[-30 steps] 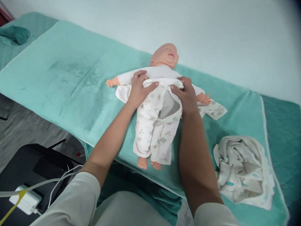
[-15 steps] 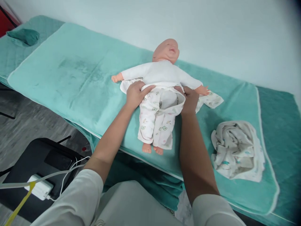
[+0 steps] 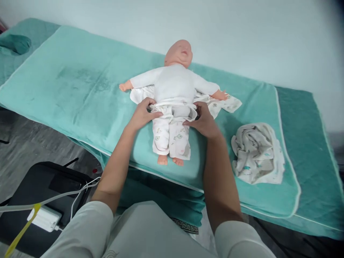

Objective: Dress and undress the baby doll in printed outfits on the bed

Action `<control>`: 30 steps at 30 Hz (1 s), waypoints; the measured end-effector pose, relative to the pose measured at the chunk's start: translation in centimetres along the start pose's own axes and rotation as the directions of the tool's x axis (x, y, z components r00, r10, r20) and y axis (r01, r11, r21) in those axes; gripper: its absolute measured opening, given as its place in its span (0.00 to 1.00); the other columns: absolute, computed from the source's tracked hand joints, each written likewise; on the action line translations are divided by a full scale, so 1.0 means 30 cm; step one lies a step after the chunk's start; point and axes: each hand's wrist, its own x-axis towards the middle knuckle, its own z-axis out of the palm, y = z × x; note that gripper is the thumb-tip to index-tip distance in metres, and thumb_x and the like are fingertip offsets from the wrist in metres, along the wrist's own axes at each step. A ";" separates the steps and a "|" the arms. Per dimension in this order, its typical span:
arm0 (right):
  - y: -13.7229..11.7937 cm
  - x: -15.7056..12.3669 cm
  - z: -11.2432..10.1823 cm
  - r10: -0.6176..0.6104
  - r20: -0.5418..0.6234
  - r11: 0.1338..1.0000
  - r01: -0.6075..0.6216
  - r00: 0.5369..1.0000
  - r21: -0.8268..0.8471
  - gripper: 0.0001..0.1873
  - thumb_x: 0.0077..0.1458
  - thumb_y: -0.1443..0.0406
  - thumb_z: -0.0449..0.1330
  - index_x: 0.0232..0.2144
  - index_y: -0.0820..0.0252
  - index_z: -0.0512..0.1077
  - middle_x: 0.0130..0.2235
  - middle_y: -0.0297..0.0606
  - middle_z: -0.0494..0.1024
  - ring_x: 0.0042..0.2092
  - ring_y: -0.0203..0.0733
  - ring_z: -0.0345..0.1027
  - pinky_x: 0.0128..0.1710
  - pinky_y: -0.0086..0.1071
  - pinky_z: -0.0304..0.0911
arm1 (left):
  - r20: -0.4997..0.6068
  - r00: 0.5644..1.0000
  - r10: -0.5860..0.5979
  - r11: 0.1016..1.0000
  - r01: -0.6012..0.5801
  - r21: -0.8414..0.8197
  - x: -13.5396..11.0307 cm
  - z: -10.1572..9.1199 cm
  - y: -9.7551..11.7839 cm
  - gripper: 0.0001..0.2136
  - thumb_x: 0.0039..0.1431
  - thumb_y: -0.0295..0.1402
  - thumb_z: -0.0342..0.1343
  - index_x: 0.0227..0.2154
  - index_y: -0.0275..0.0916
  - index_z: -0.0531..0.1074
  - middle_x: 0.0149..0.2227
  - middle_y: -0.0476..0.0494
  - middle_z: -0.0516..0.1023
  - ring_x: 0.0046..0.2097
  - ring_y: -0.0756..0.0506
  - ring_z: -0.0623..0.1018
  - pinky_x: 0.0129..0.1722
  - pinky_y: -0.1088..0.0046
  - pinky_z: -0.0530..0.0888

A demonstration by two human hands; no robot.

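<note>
Green bed, printed garment over the legs of a doll lying face-up, left hand and right hand half-open at the garment's waist, any pinch of cloth unclear, pale wall behind.

The left forearm and right forearm are slanting inward; the left hand and right hand are facing each other, 2 thumbs lying apart from curving fingers
</note>
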 end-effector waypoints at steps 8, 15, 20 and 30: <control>-0.097 0.004 0.126 -0.084 -0.323 0.992 0.048 0.943 -0.118 0.22 0.49 0.49 0.69 0.36 0.55 0.68 0.32 0.32 0.70 0.34 0.40 0.62 0.37 0.35 0.60 | -0.278 0.953 0.120 0.955 -0.034 0.294 0.000 0.087 0.002 0.09 0.54 0.30 0.59 0.27 0.42 0.61 0.27 0.53 0.66 0.31 0.48 0.66 0.38 0.69 0.63; -0.142 -0.009 0.179 -0.063 -0.318 0.996 0.038 0.946 -0.086 0.13 0.55 0.54 0.59 0.36 0.54 0.64 0.34 0.33 0.69 0.37 0.42 0.62 0.40 0.35 0.60 | -0.307 0.951 0.041 0.995 -0.012 0.094 0.017 0.087 -0.003 0.06 0.54 0.29 0.56 0.35 0.42 0.67 0.34 0.50 0.71 0.36 0.48 0.70 0.39 0.72 0.68; -0.116 -0.028 0.082 -0.026 0.043 0.998 0.024 0.999 0.053 0.30 0.48 0.40 0.71 0.38 0.54 0.68 0.41 0.34 0.70 0.41 0.42 0.64 0.45 0.36 0.63 | -0.064 0.998 -0.009 0.999 0.011 0.035 -0.010 0.014 -0.002 0.14 0.55 0.42 0.65 0.37 0.42 0.68 0.42 0.46 0.71 0.43 0.46 0.71 0.45 0.72 0.71; -0.139 -0.080 0.155 -0.107 -0.134 0.991 0.094 0.985 -0.100 0.21 0.56 0.50 0.66 0.25 0.56 0.64 0.26 0.32 0.66 0.32 0.40 0.59 0.35 0.35 0.55 | -0.177 0.978 0.108 0.977 -0.072 0.201 -0.130 0.047 0.019 0.13 0.55 0.40 0.63 0.25 0.41 0.65 0.31 0.48 0.70 0.36 0.47 0.70 0.42 0.69 0.70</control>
